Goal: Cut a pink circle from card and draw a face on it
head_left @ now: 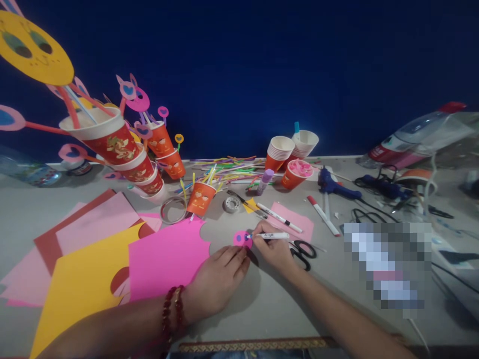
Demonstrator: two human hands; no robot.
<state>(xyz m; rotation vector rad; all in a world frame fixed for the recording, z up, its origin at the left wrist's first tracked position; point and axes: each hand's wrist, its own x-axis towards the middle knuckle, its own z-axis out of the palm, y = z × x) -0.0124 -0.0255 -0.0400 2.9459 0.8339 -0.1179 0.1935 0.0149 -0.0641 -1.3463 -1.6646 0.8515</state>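
A small pink paper disc (236,241) lies flat on the table, with a blue spot on its left side. My right hand (275,253) grips a white marker (276,236), its blue tip on the disc making a second spot. Stretched out flat, the fingers of my left hand (220,274) rest at the disc's lower edge and steady it. Black-handled scissors (307,249) lie just right of my right hand, partly hidden by it. A pink sheet (168,254) with round cut-outs lies beside my left hand.
Yellow card (82,269) and other sheets spread to the left. Decorated cups (116,142) with paper faces stand behind them. Farther back are straws (224,172), a glue stick (265,182), tape (232,204) and stacked cups (279,152). A blue glue gun (337,187) lies right.
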